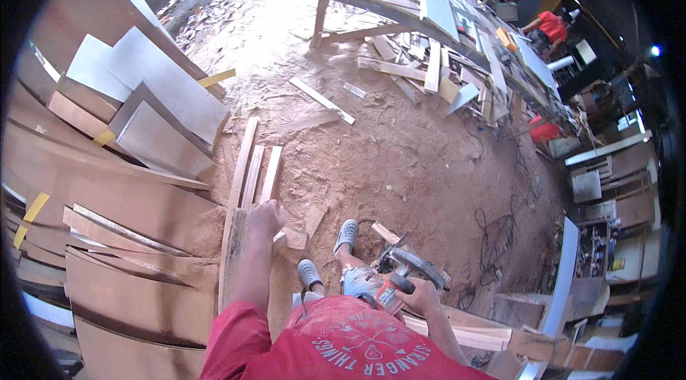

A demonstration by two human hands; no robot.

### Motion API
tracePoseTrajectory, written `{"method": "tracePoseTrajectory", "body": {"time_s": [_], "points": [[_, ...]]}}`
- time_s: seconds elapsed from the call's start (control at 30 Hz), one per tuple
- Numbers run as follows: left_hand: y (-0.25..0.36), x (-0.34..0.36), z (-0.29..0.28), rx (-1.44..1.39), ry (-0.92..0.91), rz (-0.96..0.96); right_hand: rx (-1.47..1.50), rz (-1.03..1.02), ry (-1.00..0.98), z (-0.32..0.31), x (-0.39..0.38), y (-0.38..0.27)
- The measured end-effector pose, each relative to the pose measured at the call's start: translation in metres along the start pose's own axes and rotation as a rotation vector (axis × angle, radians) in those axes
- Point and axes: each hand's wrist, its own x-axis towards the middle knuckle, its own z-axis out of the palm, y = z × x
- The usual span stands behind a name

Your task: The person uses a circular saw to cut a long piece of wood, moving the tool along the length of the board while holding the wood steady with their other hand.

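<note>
With twelve at the top of the view, large brown sheets (153, 219) stand on edge at nine o'clock, pale panels (161, 72) leaning above them at ten. Just left of centre, narrow wooden strips (271, 171) lie side by side, pointing toward eleven. At eight o'clock the left hand (266, 219) is curled by their near ends; whether it clamps one I cannot tell. A wood block (294, 239) lies just beside it. At five o'clock sits a handheld power saw (414, 263), the right hand (421, 298) wrapped around its dark handle. Scrap wood (434, 69) is heaped at one o'clock, cables (493, 244) loop over the dusty ground at four, and a co-worker in red (552, 28) is at two.
</note>
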Motion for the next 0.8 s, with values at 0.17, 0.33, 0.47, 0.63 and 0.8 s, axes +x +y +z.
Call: {"method": "tracePoseTrajectory", "body": {"time_s": [0.17, 0.33, 0.47, 0.63, 0.8], "points": [[-0.005, 0.021, 0.014, 0.143, -0.008, 0.008, -0.037, -0.098, -0.072, -0.025, 0.105, -0.014], [0.002, 0.043, 0.016, 0.143, -0.178, -0.159, 0.099, -0.162, -0.150, -0.017, 0.232, -0.018], [0.010, 0.055, 0.008, 0.167, -0.329, -0.246, 0.059, -0.126, -0.230, 0.035, 0.343, -0.017], [0.001, 0.061, 0.026, 0.251, -0.439, -0.312, 0.001, -0.056, -0.341, 0.120, 0.493, -0.004], [-0.013, 0.062, 0.047, 0.153, -0.294, -0.201, -0.021, 0.023, -0.488, 0.206, 0.623, 0.013]]}}
